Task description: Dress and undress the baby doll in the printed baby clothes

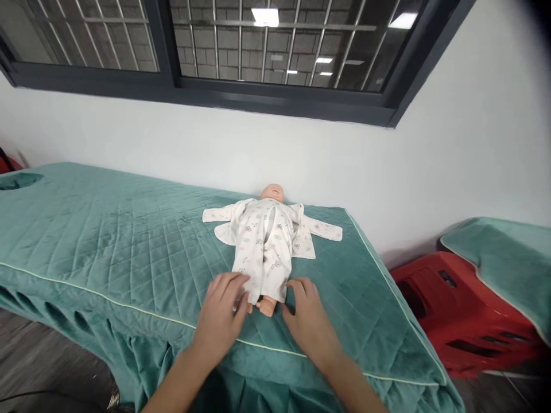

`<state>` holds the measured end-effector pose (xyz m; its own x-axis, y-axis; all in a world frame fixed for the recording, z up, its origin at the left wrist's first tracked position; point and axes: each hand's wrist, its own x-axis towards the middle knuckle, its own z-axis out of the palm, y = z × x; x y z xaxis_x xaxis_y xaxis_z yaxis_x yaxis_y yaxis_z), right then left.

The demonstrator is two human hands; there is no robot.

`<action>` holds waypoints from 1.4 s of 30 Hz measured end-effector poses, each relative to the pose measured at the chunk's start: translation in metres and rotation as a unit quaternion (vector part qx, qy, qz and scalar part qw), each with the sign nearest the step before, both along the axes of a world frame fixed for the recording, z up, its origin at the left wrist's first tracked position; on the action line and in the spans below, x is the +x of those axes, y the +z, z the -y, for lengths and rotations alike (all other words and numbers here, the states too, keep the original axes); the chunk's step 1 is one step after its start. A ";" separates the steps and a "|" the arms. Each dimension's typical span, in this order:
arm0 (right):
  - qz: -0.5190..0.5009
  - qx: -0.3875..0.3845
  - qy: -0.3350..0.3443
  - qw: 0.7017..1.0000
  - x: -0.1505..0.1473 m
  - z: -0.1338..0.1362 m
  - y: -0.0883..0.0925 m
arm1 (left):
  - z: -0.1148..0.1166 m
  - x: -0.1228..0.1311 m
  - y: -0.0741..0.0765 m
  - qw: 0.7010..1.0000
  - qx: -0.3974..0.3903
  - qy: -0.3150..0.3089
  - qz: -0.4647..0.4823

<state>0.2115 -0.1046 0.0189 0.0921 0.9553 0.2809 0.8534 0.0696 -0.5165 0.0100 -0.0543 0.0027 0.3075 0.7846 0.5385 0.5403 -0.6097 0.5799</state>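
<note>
A baby doll (272, 193) lies on its back on the green quilted bed cover (142, 241), head toward the wall. White printed baby trousers (252, 241) cover its body and legs, with a slit showing down the middle. Beneath them a matching baby shirt (325, 229) is spread, sleeves stretched out to both sides. The doll's feet (267, 306) stick out of the trouser cuffs. At the cuff on the left, my left hand (221, 310) touches the cloth, fingers curved and thumb apart. My right hand (307, 315) is beside the other cuff, fingers bent and thumb apart.
Behind the bed rises a white wall (129, 132) with a dark-framed barred window (275, 94). A red plastic chair (465, 310), partly draped with green cloth (508, 252), stands on the right. The bed's front edge has pale piping. A face hole (19, 181) shows at far left.
</note>
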 end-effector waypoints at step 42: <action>0.026 0.082 0.035 0.996 -0.037 0.019 -0.018 | 0.013 -0.002 -0.030 0.997 -0.062 -0.002 -0.039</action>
